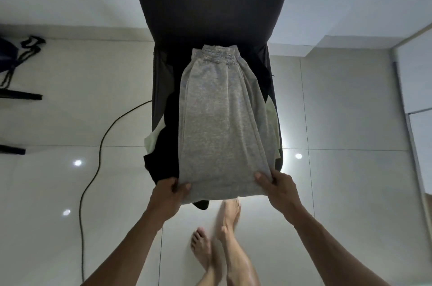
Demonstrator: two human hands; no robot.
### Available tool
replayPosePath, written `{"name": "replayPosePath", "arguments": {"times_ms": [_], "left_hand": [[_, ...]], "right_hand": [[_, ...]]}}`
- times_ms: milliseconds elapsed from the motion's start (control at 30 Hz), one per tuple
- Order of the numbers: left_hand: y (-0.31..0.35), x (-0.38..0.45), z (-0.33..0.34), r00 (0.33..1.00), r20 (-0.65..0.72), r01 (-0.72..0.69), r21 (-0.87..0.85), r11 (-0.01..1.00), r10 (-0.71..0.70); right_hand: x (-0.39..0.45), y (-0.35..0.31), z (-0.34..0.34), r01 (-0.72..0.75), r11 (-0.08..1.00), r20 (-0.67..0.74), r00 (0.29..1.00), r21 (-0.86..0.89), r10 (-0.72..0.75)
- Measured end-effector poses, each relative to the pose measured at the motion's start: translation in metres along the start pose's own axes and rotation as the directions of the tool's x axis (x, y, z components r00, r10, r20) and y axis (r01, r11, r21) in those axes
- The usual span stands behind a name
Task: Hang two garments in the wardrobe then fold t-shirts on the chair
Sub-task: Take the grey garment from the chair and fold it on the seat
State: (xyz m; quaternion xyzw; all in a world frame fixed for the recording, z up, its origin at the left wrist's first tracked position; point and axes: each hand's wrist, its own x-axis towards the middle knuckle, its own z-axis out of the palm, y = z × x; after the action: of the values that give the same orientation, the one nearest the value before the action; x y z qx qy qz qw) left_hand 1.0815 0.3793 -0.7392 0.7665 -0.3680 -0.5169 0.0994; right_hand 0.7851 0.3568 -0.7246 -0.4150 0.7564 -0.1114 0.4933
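- Step in hand, as judged: the folding part of the task. A grey garment (219, 122) is spread lengthwise over the pile on the chair (210, 5), so the hanging part is taken to be finished; the wardrobe itself cannot be confirmed in view.
- Left hand (167, 194), lower centre-left of the frame: the near left corner of the grey garment is pinched between thumb and curled fingers.
- Right hand (278, 188), lower centre-right: the near right corner is gripped, thumb on top of the cloth, fingers curled beneath.
- The near hem is held taut between the two hands, just off the front edge of the seat.
- Position of the garment: centre of the frame, running from the foot of the chair back down to the hands. The far end is bunched and gathered, rather like an elastic band; whether this is a t-shirt cannot be told for certain.
- Look of the cloth: heathered grey knit, soft, with long lengthwise creases; it appears already doubled along its length, since its sides run narrow and parallel.
- Beneath it lie a black garment (163, 145), hanging over the seat front at lower left, and a pale green garment (152, 141), showing at both sides.
- Next move, as judged: the near hem is to be carried up and over towards the far end, both corners kept level so the fold lands square.
- Risk, as judged: the loose pile underneath may be dragged along or shifted.
- A black cable (100, 145) lies on the tiled floor (339, 192) at left.
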Motion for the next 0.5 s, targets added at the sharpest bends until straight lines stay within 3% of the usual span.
{"name": "replayPosePath", "arguments": {"times_ms": [100,233,367,500], "left_hand": [[-0.004,-0.013,0.008,0.998,0.023,0.051,0.022,0.998,-0.052],[-0.007,-0.017,0.021,0.974,0.096,0.227,-0.365,0.903,-0.206],[-0.014,-0.019,0.031,0.974,-0.048,0.153,-0.581,0.799,-0.222],[-0.017,-0.034,0.038,0.963,-0.086,0.133,-0.669,0.731,-0.254]], "right_hand": [[-0.014,0.014,0.009,-0.028,1.000,-0.073,0.997,-0.014,0.027],[-0.011,0.027,0.018,-0.210,0.936,-0.041,0.972,0.284,0.230],[-0.015,0.032,0.024,-0.228,0.776,-0.056,0.946,0.589,0.320],[-0.038,0.031,0.022,-0.191,0.648,-0.074,0.930,0.737,0.359]]}}
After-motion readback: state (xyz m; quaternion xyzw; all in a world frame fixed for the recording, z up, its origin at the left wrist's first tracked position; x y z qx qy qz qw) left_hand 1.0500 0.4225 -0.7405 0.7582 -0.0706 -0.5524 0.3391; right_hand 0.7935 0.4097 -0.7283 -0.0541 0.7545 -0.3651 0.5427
